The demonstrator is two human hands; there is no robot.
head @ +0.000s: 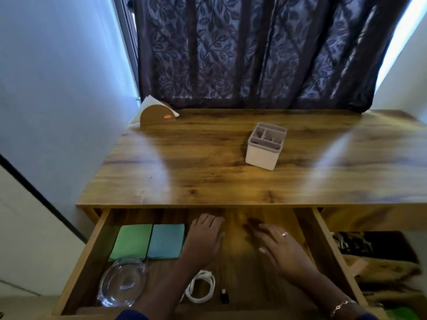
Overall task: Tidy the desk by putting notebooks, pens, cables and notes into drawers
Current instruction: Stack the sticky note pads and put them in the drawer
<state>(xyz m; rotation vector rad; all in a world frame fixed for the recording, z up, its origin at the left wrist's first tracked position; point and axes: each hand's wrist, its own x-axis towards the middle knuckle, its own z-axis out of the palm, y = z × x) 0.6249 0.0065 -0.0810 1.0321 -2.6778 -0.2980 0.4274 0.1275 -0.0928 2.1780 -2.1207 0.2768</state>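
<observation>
The wooden drawer (92, 255) under the desk top stands pulled out. Inside it lie a green note pad (131, 241) and a blue note pad (166, 240) side by side at the left. A coiled white cable (200, 287) and a small black plug (224, 299) lie near the front. My left hand (205, 236) lies flat on the drawer floor beside the blue pad, fingers straight. My right hand (277, 245), with a ring, hovers or rests flat to its right. Neither hand holds anything.
A clear glass dish (122, 282) sits in the drawer's front left corner. On the desk (208, 176) stand a white compartment organiser (265, 146) and a wooden napkin holder (157, 115). A dark curtain hangs behind. Cloth lies on the floor at the right.
</observation>
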